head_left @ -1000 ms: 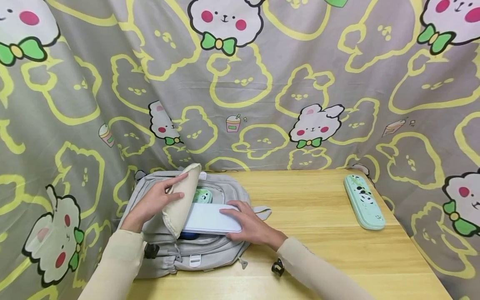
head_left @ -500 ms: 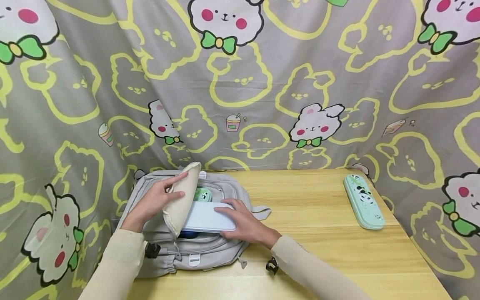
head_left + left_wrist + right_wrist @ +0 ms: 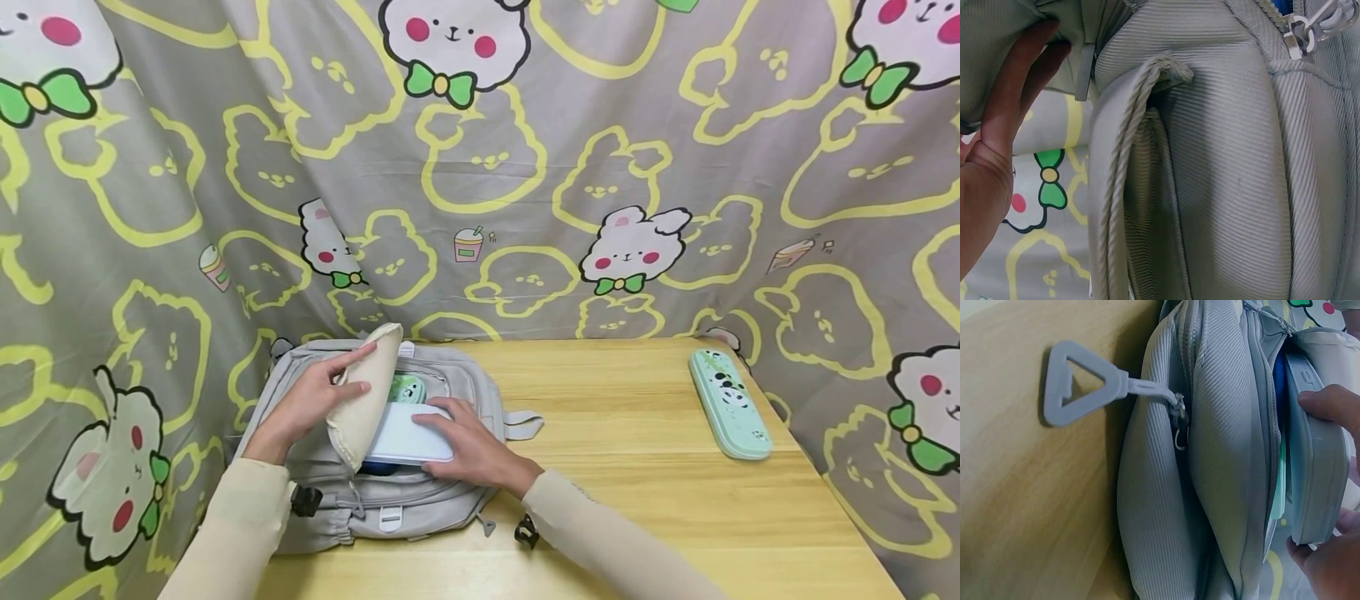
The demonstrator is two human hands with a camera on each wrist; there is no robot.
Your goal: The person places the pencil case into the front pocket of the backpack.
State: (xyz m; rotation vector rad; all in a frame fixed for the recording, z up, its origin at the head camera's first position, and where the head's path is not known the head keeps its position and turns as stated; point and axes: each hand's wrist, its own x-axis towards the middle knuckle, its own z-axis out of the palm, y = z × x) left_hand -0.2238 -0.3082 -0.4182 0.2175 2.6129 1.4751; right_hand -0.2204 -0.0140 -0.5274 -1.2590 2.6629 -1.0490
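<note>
A grey backpack [image 3: 420, 508] lies on the table with its main compartment unzipped. My left hand [image 3: 311, 400] holds its cream-lined flap [image 3: 371, 400] raised. In the left wrist view, the fingers [image 3: 1013, 81] are against the grey fabric, their tips partly hidden. My right hand [image 3: 480, 446] grips the outer end of a pale blue-white pencil case [image 3: 408, 433], thumb on one face and fingers around the other side. That case lies partly inside the opening, its far end hidden by the flap. Behind it in the bag shows a green panda-print case [image 3: 407, 389].
Another mint-green panda pencil case [image 3: 727, 404] lies at the right of the wooden table [image 3: 600, 400]. Something dark blue [image 3: 378, 468] shows inside the bag under the pale case. A triangular zipper pull [image 3: 1085, 384] hangs from the bag's side. Patterned curtain [image 3: 510, 167] surrounds the table.
My right hand has moved left, sliding the pale pencil case further into the backpack behind the flap. The left hand and the flap stay nearly still.
</note>
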